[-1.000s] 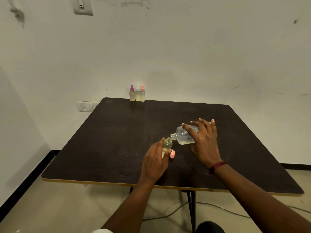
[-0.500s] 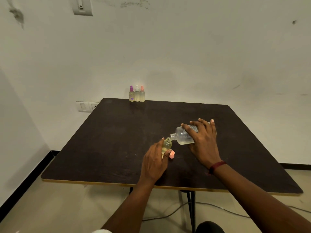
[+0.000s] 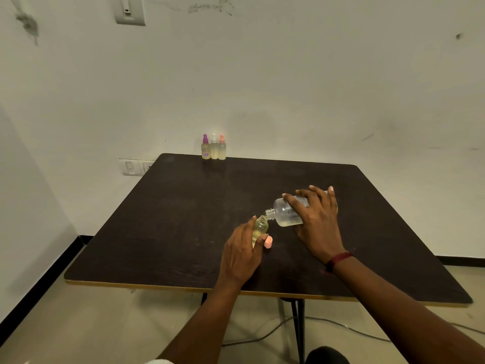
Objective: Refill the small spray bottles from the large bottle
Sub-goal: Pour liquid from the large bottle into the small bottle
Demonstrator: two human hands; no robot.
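Large bottle point(image 3: 284, 215) seemingly against small bottle point(image 3: 260, 227)

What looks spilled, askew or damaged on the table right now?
Nothing stands out. No spill shows on the table. The large bottle is tilted only because the right hand tips it to the open small bottle in the left hand. The pink cap lies beside that hand; three spray bottles stand upright.

Left hand point(image 3: 242, 248): forearm extended from lower centre, back of hand up, fingers and thumb wrapped round the small spray bottle point(image 3: 260, 227). Right hand point(image 3: 315, 219): forearm extended from lower right, palm down, fingers spread and curled over the tipped large bottle point(image 3: 284, 215); dark red band point(image 3: 338, 260) at wrist.
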